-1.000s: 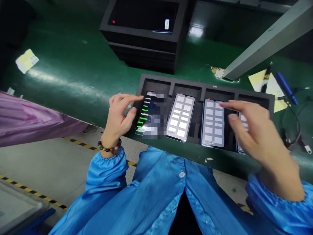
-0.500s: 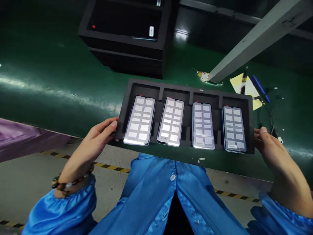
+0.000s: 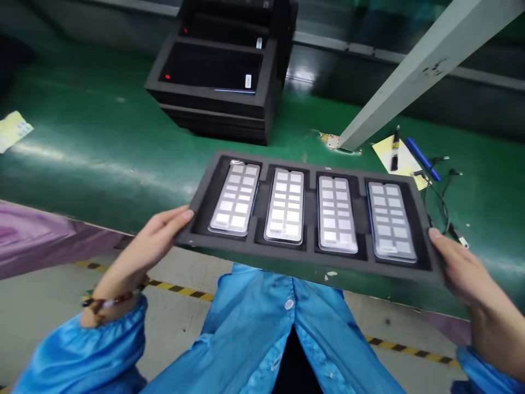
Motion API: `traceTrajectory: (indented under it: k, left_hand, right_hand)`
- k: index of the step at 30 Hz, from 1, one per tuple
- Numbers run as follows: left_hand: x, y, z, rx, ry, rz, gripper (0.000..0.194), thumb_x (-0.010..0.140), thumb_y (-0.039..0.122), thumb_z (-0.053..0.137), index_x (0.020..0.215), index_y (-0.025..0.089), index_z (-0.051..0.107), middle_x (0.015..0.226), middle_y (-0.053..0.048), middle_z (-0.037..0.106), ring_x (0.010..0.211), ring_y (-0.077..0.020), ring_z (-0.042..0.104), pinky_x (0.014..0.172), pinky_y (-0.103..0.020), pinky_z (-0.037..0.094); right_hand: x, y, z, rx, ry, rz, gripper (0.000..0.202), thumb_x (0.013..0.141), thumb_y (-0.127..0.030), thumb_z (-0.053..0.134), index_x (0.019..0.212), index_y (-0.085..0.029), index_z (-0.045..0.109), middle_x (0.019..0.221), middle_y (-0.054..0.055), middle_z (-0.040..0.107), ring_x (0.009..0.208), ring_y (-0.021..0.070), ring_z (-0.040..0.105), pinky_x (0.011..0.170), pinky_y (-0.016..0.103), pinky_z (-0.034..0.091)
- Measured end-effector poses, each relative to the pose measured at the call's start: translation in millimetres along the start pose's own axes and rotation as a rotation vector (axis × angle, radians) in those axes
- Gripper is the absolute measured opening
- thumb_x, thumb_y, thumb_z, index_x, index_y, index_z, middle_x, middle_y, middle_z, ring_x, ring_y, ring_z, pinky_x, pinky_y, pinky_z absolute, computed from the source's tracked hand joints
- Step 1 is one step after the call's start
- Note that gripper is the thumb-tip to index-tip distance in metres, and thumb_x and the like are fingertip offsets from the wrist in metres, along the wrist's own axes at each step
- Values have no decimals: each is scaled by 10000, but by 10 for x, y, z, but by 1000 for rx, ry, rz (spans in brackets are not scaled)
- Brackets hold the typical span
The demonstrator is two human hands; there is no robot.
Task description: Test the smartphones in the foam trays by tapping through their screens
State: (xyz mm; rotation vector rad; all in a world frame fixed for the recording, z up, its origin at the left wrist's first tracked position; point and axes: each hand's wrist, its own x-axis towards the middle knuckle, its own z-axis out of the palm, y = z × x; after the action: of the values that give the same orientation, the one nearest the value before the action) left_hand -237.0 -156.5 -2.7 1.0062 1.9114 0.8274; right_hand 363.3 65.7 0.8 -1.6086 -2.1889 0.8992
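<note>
Head view: we see the left hand (image 3: 156, 234) at the left end of a dark tray (image 3: 250, 247), its thumb against the edge; it grasps this end, although the other fingers are partly hidden. The tray is near the front edge of the green table (image 3: 102, 131), and whether its underside touches the surface we cannot tell. In its compartments, from left to right, lie the first phone (image 3: 235, 197), the second phone (image 3: 286, 205), the third phone (image 3: 337, 213) and the fourth phone (image 3: 391, 221), each showing pale blocks. We judge that the loading is complete (one phone for each compartment), while the letting go of the tray is not yet done. At the right end, the right hand (image 3: 463, 262) grasps in the same manner, with most fingers out of our sight.

Around this, at far left, we notice a yellow paper (image 3: 15, 131). Behind the tray, the stack of trays (image 3: 221, 115) takes up space, and farther right a slanting post (image 3: 410, 82) could hinder a move backward. Next come a yellow sheet (image 3: 381, 153), a blue pen (image 3: 422, 158) and a cable (image 3: 444, 205), which lies near the right hand and may catch.
</note>
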Motion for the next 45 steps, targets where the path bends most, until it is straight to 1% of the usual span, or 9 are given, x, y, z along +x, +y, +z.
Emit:
traceTrajectory:
  k: [3,6,8,13,17,23,32,38,45]
  left_hand:
    - [-139,-93,153,156,46,48,402,1021,618,700,1190,275,824,1115,-10,835,1081,-292,764,902,-397,656]
    - [-168,-30,269,361,274,260,297,1045,500,681,1108,247,823,1081,-59,802,1006,-275,754,891,-403,602]
    - [-57,73,347,439,417,417,215,1056,395,659,1071,237,803,1050,-77,799,997,-271,730,945,-446,574]
    - [446,342,573,529,367,590,257,1051,298,588,1250,261,748,1298,-64,820,1224,-300,688,1174,-566,445]
    - [650,421,678,630,294,621,321,1058,265,508,1319,237,694,1347,-74,796,1308,-310,647,1263,-583,348]
    - [591,372,691,712,301,609,360,1068,282,490,1379,246,668,1289,-70,802,1356,-323,625,1327,-586,274]
    - [49,193,681,766,329,699,401,975,239,581,1359,251,696,1254,-32,835,1258,-334,707,1264,-567,326]
    - [-307,-8,707,719,373,776,352,884,226,612,1202,300,745,1145,17,869,1119,-316,781,1132,-553,400]
    - [-416,-194,697,670,398,903,231,824,226,624,1025,298,713,1154,53,872,1019,-290,807,1015,-550,417]
  right_hand:
    - [57,77,175,-16,17,153,277,849,-707,695,881,-455,807,855,87,761,952,429,752,752,596,560]
    - [69,-124,354,-267,485,37,315,878,-644,701,993,-365,792,891,124,741,971,445,722,825,643,558]
    - [170,-473,532,-282,608,-156,244,935,-527,664,1042,-326,752,953,141,750,1031,437,722,901,655,559]
    - [707,-1624,1118,-85,-108,-619,286,1062,-232,483,1325,-256,591,1518,124,705,1526,376,559,1229,672,427]
    - [1024,-2089,1482,-138,-280,-724,386,1070,-168,397,1423,-214,546,1582,144,659,1627,389,433,1269,689,345]
    - [1063,-2090,1649,-195,-269,-751,379,1071,-167,398,1406,-197,572,1545,151,683,1608,414,443,1231,675,361]
    - [482,-1987,1599,-234,-304,-867,484,1063,-141,470,1541,-209,505,1430,108,761,1553,368,535,1213,608,388]
    - [144,-1861,1615,-198,-290,-976,348,1014,-141,550,1340,-235,626,1498,77,748,1459,317,644,1215,562,409]
    - [58,-1802,1600,-173,-327,-1008,230,1007,-136,546,1168,-257,658,1481,43,762,1484,293,637,1192,538,423]
